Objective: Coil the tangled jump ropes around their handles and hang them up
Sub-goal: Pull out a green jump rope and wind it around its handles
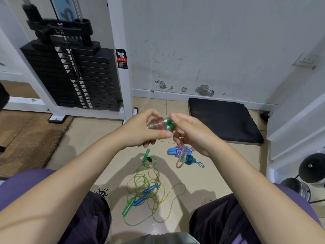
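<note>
- Head view looks down past two bare forearms to a tiled floor where the ropes lie, between the person's knees.
- Left hand grasps a pair of green handles held side by side, fingers curled over the top and thumb underneath; that grip probably keeps the two handles together as one core for winding.
- Pinkish rope already sits in tight turns round the handles, near the left hand's fingers.
- Right hand is closed on the remaining slack of that rope, which hangs as a short loop below the hands; held just beside the handles' free end, it looks placed to feed the last turns on.
- I judge this rope nearly coiled, with little left to wind and the end yet to be secured.
- On the floor in front, a blue-handled bundle wrapped in striped cord lies with a small blue coil touching it; both look finished but not hung.
- Nearer the knees, a tangle of green and yellow ropes with green and blue handles caught in it is untouched.
- Weight stack and a black mat stand by the wall; no hook for hanging shows.
</note>
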A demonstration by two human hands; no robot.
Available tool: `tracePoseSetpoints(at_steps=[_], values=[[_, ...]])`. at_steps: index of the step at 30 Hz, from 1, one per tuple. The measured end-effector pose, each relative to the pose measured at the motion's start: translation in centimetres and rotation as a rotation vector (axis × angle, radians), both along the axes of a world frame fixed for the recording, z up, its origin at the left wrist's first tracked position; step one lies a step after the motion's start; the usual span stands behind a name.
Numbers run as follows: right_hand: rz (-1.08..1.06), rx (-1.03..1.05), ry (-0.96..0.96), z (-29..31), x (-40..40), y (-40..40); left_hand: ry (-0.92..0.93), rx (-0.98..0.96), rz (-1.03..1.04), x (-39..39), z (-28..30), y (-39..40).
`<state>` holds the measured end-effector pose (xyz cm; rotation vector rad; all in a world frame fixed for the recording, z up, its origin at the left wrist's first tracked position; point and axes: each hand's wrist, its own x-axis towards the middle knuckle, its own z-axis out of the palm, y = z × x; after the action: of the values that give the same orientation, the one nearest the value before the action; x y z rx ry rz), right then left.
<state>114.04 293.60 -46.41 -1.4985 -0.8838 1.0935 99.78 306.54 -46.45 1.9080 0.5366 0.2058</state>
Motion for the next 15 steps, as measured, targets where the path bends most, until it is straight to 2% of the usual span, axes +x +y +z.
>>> tracePoseSetpoints(at_steps=[3, 7, 15], values=[[0.029, 0.002, 0.133, -0.1, 0.1, 0.0, -0.129, -0.099, 0.046, 0.1, 0.1, 0.2], [0.034, -0.025, 0.148, -0.6, -0.6, 0.2, -0.188, -0.186, 0.16, 0.4, -0.1, 0.5], [0.023, -0.105, -0.282, -0.4, -1.2, 0.0, -0.133, -0.268, 0.242, 0.0, 0.0, 1.2]])
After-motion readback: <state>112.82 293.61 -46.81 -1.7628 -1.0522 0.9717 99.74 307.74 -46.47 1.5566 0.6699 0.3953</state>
